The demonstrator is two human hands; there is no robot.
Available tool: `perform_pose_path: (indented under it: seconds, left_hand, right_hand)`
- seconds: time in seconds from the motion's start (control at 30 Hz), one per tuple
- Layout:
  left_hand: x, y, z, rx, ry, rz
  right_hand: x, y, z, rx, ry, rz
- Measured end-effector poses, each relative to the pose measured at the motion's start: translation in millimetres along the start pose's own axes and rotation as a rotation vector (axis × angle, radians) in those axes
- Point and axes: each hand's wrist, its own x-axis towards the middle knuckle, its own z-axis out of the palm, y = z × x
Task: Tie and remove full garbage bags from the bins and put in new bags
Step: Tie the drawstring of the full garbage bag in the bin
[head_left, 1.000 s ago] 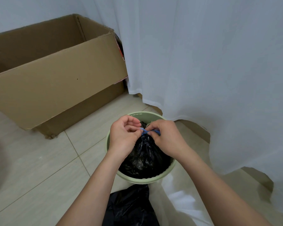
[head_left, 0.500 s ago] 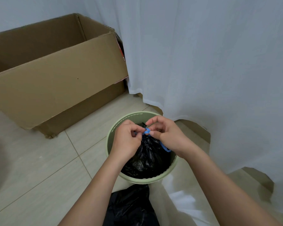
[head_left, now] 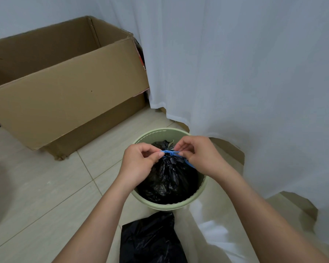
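Both bare arms reach forward and bend in toward each other. The left hand [head_left: 139, 162] and the right hand [head_left: 199, 156] are close together, fingers curled, each pinching something small between thumb and fingertips.

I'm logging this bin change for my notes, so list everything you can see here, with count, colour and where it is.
bin: one, pale green, on the floor tiles beside the curtain
full garbage bag: one, black, inside the bin, neck gathered
drawstring: one, blue, knotted at the bag's neck, stretched between both hands
spare bag: one, black, lying on the floor in front of the bin
cardboard box: one, brown, open-topped, on the floor to the bin's left rear
curtain: one, white, sheer, hanging behind and right of the bin
floor tiles: beige, glossy
left hand: one, pinches the drawstring's left end
right hand: one, pinches the drawstring's right end
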Motion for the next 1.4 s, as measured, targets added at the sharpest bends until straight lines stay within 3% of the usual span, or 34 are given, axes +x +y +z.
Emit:
perform_pose_path:
  seconds: [0.23, 0.4, 0.57, 0.77, 0.9, 1.03, 1.2, 1.4]
  left_hand:
    - [-2.7, -7.4, -15.5, -0.093, 0.021, -0.088]
    - [-2.9, -13.1, -20.5, -0.047, -0.018, -0.155]
    - [-1.5, -20.7, -23.4, 0.082, -0.013, -0.212]
    - [-1.6, -17.5, -22.3, 0.0, -0.1, -0.167]
    - [0.1, -16.8, -28.7, -0.08, -0.196, -0.13]
    - [8.3, -23.0, -28.1, -0.08, -0.124, -0.108]
    - [18.3, -39.3, -9.5, 0.152, -0.097, -0.07]
    - [23.4, -48.7, -0.7, 0.43, -0.008, 0.157]
  right_hand:
    - [-5.1, 5.7, -13.1, -0.062, -0.194, 0.131]
    - [-1.5, 4.4, -18.6, 0.311, 0.071, 0.396]
    - [1.0, 15.9, -14.4, 0.662, 0.217, 0.638]
    - [9.4, 21.7, -13.0, 0.806, 0.283, 0.617]
    - [4.6, 14.1, -20.5, 0.988, 0.127, 0.467]
    - [-8.6, 11.2, -12.7, 0.648, 0.102, 0.439]
    - [-23.5, 13.4, 6.8, 0.143, 0.185, 0.445]
    - [-29.1, 17.6, 16.1, -0.241, -0.016, 0.332]
